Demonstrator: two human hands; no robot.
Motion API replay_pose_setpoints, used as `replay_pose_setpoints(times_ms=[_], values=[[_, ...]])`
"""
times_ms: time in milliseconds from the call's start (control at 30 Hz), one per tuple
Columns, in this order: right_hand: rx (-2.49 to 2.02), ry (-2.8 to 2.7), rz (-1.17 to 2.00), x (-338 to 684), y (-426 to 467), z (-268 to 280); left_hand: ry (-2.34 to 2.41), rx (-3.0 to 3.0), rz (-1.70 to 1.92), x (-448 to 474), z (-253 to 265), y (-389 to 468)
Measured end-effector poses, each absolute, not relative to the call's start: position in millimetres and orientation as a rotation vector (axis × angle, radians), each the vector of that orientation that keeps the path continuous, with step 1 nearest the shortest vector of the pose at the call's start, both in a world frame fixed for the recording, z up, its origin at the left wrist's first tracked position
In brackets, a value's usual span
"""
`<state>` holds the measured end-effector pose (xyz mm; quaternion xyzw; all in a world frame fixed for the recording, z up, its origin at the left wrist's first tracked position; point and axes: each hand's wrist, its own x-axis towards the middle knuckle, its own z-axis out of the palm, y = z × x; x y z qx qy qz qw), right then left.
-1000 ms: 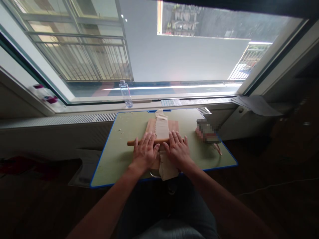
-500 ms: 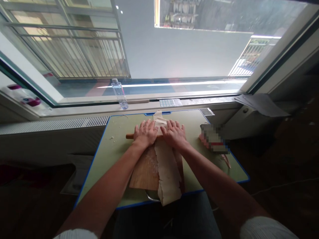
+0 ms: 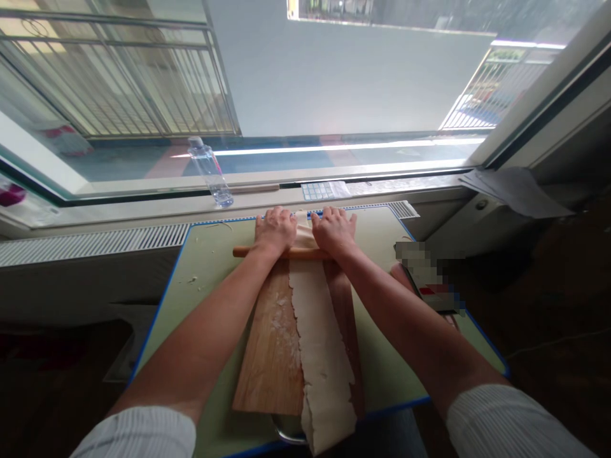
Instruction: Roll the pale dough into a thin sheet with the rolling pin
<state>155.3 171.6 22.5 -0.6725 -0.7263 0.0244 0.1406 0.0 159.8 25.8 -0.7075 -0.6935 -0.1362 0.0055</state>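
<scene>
Rolling pin (image 3: 305, 254): wooden, crosswise over the dough sheet (image 3: 321, 337), toward the far end of the wooden board (image 3: 267, 369). Left hand (image 3: 275, 230) and right hand (image 3: 335, 229): laid over the pin, fingers slightly apart, extended beyond it. Dough sheet: long, ragged-edged, overhanging the board's near end. Table (image 3: 191, 324): green, blue-edged, beneath the board. Bottle (image 3: 210, 172): clear, standing on the windowsill (image 3: 162, 207).
</scene>
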Motion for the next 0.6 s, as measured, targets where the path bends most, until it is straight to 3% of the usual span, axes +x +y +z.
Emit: replay_pose_setpoints(times_ms=[300,600], values=[[-1.927,-2.105,0.148,156.5,158.7,23.3,-2.164,-2.249,-0.422,-1.6,24.3,146.6],[-1.912,-2.136,0.198,160.3,91.7,19.9,-2.255,-2.243,-0.340,-0.1,19.2,83.4]])
